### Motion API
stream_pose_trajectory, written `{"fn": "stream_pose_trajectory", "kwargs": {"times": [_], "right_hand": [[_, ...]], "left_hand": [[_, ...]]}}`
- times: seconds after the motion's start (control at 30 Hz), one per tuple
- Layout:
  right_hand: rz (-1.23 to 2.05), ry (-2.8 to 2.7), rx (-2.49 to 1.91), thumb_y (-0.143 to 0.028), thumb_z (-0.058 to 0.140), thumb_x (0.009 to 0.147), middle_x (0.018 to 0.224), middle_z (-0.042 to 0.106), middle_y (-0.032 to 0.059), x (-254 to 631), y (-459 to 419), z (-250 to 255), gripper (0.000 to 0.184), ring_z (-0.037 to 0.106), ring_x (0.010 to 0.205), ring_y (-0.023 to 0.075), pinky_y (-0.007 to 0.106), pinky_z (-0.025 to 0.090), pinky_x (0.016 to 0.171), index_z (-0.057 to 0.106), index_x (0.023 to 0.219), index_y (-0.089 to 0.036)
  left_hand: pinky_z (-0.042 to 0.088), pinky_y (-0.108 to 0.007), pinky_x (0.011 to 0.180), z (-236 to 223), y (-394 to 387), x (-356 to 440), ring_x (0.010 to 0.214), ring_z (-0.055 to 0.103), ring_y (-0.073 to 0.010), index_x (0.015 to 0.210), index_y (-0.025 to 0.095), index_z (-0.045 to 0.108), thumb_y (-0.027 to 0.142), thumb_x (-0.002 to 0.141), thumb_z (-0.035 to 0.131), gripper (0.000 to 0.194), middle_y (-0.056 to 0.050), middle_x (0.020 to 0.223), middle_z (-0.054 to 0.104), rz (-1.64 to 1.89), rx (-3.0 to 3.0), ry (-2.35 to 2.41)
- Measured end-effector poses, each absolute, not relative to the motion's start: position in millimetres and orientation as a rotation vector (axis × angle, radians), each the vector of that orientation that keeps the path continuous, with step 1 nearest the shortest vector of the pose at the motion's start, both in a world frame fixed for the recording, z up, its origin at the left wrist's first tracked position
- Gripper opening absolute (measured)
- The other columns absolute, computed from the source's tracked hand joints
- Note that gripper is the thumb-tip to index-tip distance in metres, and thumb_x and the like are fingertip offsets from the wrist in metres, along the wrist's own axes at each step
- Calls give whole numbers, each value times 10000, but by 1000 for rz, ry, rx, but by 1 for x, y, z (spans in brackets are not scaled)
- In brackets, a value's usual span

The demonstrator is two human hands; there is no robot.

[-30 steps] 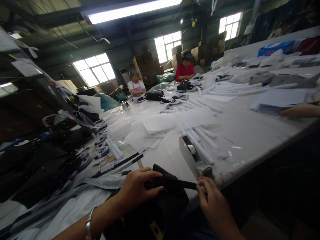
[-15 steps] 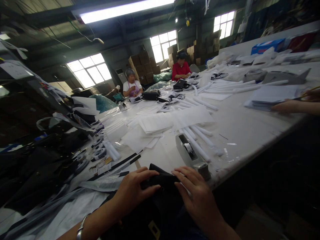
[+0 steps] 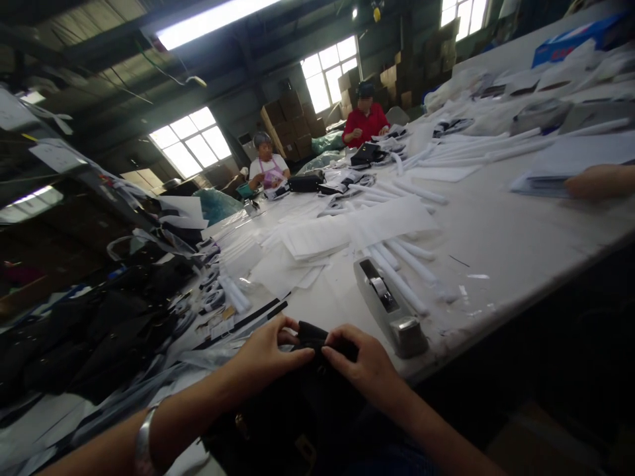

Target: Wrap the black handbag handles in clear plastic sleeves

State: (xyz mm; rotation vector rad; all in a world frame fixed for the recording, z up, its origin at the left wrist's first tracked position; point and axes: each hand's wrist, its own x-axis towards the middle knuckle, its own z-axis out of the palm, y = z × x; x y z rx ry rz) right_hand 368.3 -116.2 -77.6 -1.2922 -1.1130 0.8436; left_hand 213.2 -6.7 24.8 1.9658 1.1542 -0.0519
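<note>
A black bag [image 3: 282,413] with gold-coloured metal fittings sits low in the view, close to my body. My left hand [image 3: 270,347] grips its upper edge between thumb and bent fingers. Closed in a pinch on the same edge, my right hand [image 3: 360,357] is a short way to the right. A dark flap [image 3: 311,332] of the bag sticks up between the two hands. Much of the bag's lower part is lost in shadow. Just beyond my right hand stands a grey tape dispenser [image 3: 389,307] on the white table [image 3: 506,238].
White paper sheets [image 3: 317,235] and white rolled tubes [image 3: 397,264] cover the middle of the table. Black bags [image 3: 99,324] are heaped at left. A co-worker's hand [image 3: 600,182] rests on a paper stack [image 3: 540,184] at right. Two people [image 3: 366,122] sit at the far side.
My right hand has moved left, closer to my left hand, and its fingers have curled into a pinch on the bag's edge. The view has shifted slightly.
</note>
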Motion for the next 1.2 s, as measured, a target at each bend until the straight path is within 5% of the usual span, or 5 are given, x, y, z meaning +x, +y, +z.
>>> {"fn": "stream_pose_trajectory", "kwargs": {"times": [0.13,0.57,1.2], "right_hand": [[913,-1085,-1260,-300,677,819,794,656,-23,370,-114,-81,103,610,773,148,237,444,716,659,838,-200],[1093,-1034,-1139,-317,653,816,715,603,-29,380,-107,-87,136,554,678,125,216,413,619,641,807,-182],[728,-1211,-1367,-177,615,837,809,601,-10,355,-111,-87,60,569,757,157,269,417,671,571,811,-208]], "left_hand": [[510,-299,757,26,1,218,910,696,-267,942,158,689,400,694,726,348,-60,929,760,-182,1953,1077],[512,-280,658,20,1,233,746,693,-221,922,144,694,370,653,736,354,-30,763,737,-186,1905,1198],[478,-283,656,3,-16,229,791,656,-229,835,147,634,216,642,669,208,-25,807,703,9,2150,1235]]}}
